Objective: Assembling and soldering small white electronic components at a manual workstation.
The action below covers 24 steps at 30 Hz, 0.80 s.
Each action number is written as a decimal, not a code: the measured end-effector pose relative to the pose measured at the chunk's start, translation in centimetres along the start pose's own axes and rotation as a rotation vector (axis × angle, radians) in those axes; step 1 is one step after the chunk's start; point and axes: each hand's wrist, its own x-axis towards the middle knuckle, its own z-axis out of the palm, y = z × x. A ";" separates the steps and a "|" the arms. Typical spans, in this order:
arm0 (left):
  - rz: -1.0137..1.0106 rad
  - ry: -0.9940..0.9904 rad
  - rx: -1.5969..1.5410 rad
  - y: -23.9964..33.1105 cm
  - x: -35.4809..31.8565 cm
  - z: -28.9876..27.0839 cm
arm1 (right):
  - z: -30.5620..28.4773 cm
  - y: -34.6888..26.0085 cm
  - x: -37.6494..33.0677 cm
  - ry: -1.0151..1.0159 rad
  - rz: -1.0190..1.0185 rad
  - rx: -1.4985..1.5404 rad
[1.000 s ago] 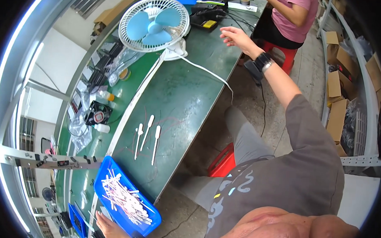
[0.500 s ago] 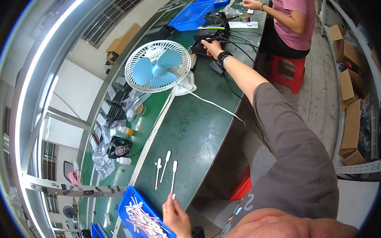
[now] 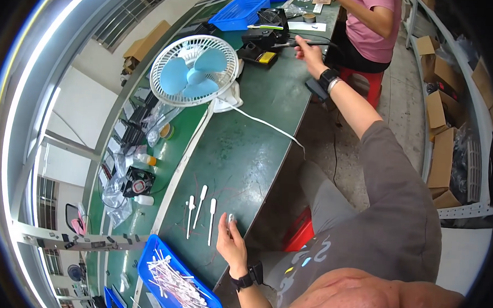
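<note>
Overlapping bench edge (image 3: 278,155), left hand (image 3: 232,245); fan (image 3: 194,72) well apart.

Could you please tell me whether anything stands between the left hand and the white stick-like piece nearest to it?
Nothing visible does: between the left hand and the nearest white stick-like piece, only the green tabletop shows.

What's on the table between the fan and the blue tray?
In the head view, three white sticks lie on the green table between the fan and the blue tray, nearer the tray, with faint thin reddish lines around them.
</note>
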 end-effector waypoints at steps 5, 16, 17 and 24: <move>-0.002 0.032 -0.011 -0.8 0.1 0.6 | -1.3 -0.5 -0.2 -0.020 -0.072 -0.225; 0.046 0.089 0.040 -1.5 -0.4 1.2 | 1.9 2.2 0.4 -0.230 0.025 -0.319; 0.043 0.082 0.038 -1.4 -0.3 1.2 | 1.5 2.1 0.2 -0.265 0.023 -0.347; 0.036 0.090 0.037 -1.2 -0.3 0.9 | 1.1 0.1 -1.6 -0.396 0.037 -0.467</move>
